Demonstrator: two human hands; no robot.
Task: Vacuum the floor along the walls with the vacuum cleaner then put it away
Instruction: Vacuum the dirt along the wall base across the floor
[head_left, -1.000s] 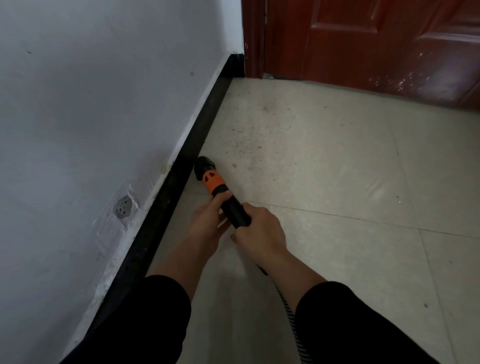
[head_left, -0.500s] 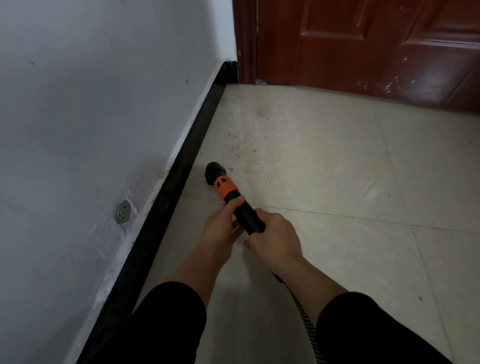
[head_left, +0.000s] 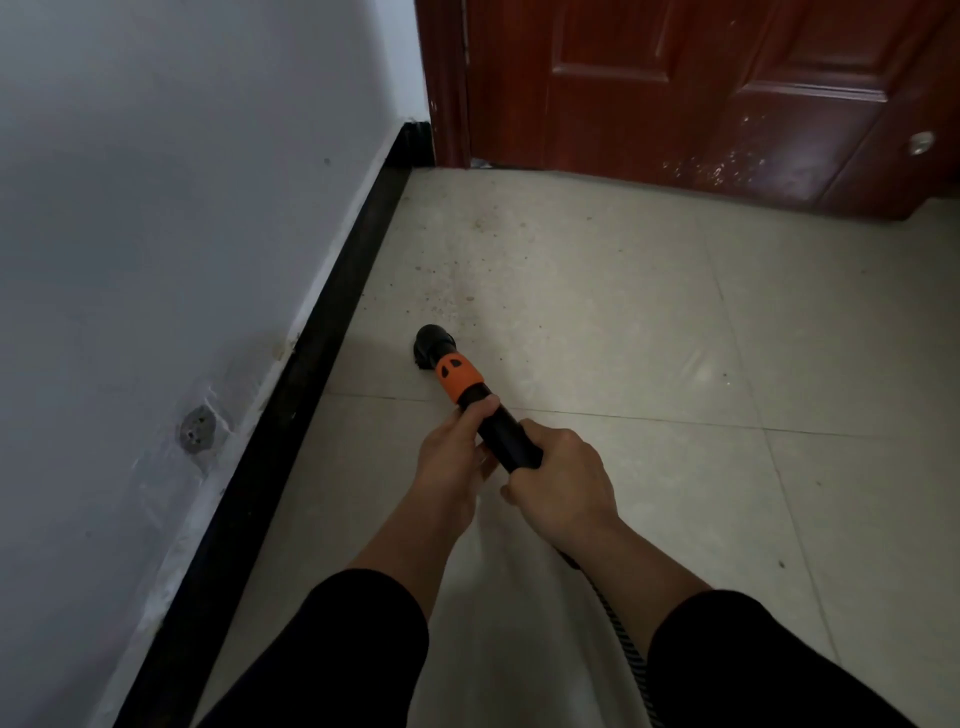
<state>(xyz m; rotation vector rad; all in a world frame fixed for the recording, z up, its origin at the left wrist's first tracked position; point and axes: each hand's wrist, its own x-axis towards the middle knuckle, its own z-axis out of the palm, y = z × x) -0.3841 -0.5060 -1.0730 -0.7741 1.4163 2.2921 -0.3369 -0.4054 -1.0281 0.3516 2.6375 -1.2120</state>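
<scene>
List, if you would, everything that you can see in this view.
wand: one, black with orange collar, pointing down at the floor beside the skirting
hose: one, black, behind the right hand
wall: one, white, left
skirting: one, black, wall's foot
fitting: one, grey, round, low on wall
door: one, red-brown, top right
floor: beige tiles
dirt: many brown specks, ahead of wand
left hand: grips wand, forward
right hand: grips wand, rearward
sleeves: two, black, bottom
</scene>
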